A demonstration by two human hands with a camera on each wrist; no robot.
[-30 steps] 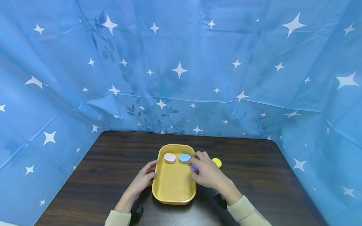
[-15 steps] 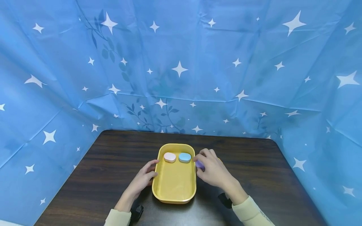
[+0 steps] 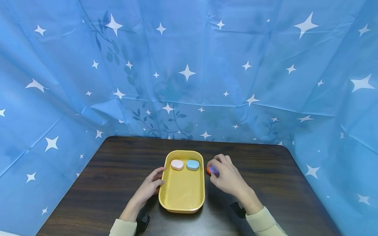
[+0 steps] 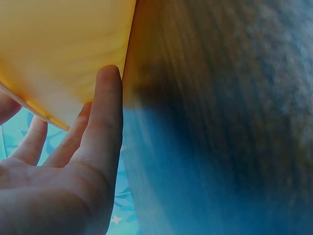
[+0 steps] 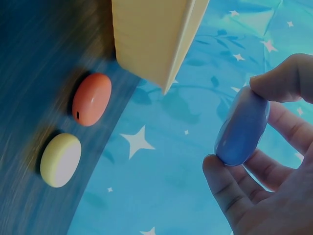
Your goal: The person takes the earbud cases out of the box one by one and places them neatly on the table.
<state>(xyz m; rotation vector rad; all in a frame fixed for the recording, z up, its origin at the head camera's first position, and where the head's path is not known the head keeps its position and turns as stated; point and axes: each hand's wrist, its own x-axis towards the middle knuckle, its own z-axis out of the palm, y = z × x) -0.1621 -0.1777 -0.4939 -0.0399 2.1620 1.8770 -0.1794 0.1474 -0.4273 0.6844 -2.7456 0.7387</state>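
Observation:
My right hand point(image 3: 225, 175) pinches a smooth purple oval case point(image 5: 243, 127) between thumb and fingertips, lifted off the table just right of the yellow tray. Beneath it on the table lies an orange oval case point(image 5: 92, 99) with a small dark slot at one end; a pale yellow one point(image 5: 60, 160) is beside it. Inside the tray point(image 3: 182, 210), a pink oval case point(image 3: 177, 165) and a light blue one point(image 3: 193, 165) sit side by side at the far end. My left hand point(image 3: 150, 185) holds the tray's left side, some fingers over the rim, others against the outer wall.
The dark wood table point(image 3: 127, 157) has rounded far corners. A blue curtain point(image 3: 189, 88) with white stars hangs behind and around it. Dark straps or mounts point(image 3: 238, 209) sit at both wrists, below pale sleeves.
My right hand has moved right, carrying the purple case from over the tray's right rim to outside it. The orange case has come into sight; the yellow one is now hidden in the head view.

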